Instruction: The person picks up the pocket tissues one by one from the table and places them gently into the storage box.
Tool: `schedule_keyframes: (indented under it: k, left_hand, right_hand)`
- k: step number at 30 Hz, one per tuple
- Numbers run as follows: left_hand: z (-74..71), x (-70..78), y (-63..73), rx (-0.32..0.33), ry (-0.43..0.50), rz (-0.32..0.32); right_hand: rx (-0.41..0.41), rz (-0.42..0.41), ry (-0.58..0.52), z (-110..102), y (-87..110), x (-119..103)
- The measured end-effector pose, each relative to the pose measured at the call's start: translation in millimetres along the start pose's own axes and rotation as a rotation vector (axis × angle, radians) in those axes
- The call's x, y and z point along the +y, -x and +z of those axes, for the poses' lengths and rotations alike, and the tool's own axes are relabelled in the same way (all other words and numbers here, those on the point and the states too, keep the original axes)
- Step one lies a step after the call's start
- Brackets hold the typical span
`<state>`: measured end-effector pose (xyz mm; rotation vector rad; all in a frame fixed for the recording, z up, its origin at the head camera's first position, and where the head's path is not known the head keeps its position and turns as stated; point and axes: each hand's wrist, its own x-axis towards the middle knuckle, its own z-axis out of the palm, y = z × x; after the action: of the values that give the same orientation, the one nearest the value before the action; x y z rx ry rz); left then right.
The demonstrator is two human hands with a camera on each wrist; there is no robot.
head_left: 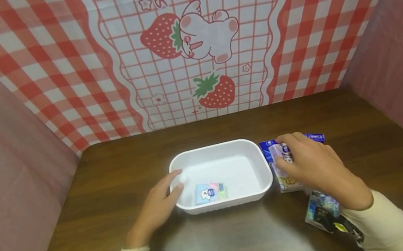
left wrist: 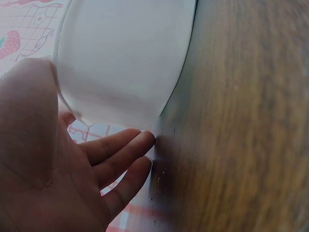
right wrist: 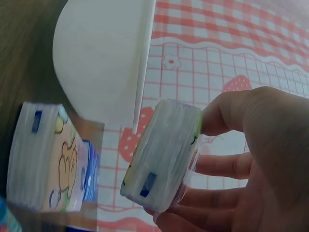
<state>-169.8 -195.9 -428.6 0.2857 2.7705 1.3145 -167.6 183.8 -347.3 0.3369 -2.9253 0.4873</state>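
Observation:
My right hand (head_left: 313, 160) pinches a small tissue pack (right wrist: 161, 154) between thumb and fingers, lifted beside the tray's right end. Below it lies another tissue pack (head_left: 288, 182) printed with a cartoon bear, partly covered by the hand. At the left end of the white tray (head_left: 228, 142), my left hand (head_left: 158, 201) touches the rim with thumb and index finger. Its other fingers lie loosely extended outside the tray wall, low over the table in the left wrist view. A blue and pink tissue pack (head_left: 205, 193) rests inside the tray near its front wall.
Blue packaging (head_left: 267, 148) lies against the tray's right side, with more blue showing past the right hand. A further colourful pack (head_left: 317, 208) sits near the right wrist. Behind the wooden table (head_left: 125, 149) hangs a strawberry-printed checked cloth (head_left: 81, 74).

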Motion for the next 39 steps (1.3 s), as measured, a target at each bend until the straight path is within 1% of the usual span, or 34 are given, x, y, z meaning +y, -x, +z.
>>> schedule_keyframes:
  k: [6, 14, 22, 25, 31, 34, 39]
  left_hand:
    - [-0.6, -0.5, 0.1, 0.011, -0.001, 0.015]
    - [-0.3, -0.6, -0.7, -0.002, 0.014, 0.002]
    - [-1.1, -1.3, -2.6, 0.002, 0.013, 0.017]
    - [-1.5, -1.1, -2.8, 0.002, 0.007, 0.026]
    - [-1.3, -1.2, -3.2, 0.009, 0.002, 0.051]
    - [-1.0, -1.2, -3.0, 0.013, 0.001, 0.045]
    - [-1.5, -2.0, -1.9, 0.007, 0.004, 0.024]
  right_hand:
    - [0.025, -0.028, -0.017, 4.0, -4.1, -10.2]
    - [0.010, -0.062, -0.029, 10.3, -10.3, -26.9]
    - [0.030, -0.146, -0.089, 21.5, -16.5, -40.5]
    - [0.035, -0.162, -0.103, 24.1, -18.0, -44.5]
    - [-0.020, -0.145, -0.125, 27.0, -19.5, -51.2]
    - [-0.042, -0.145, -0.115, 30.6, -20.7, -54.0]
    - [-0.041, -0.182, -0.116, 40.5, -23.0, -58.0]
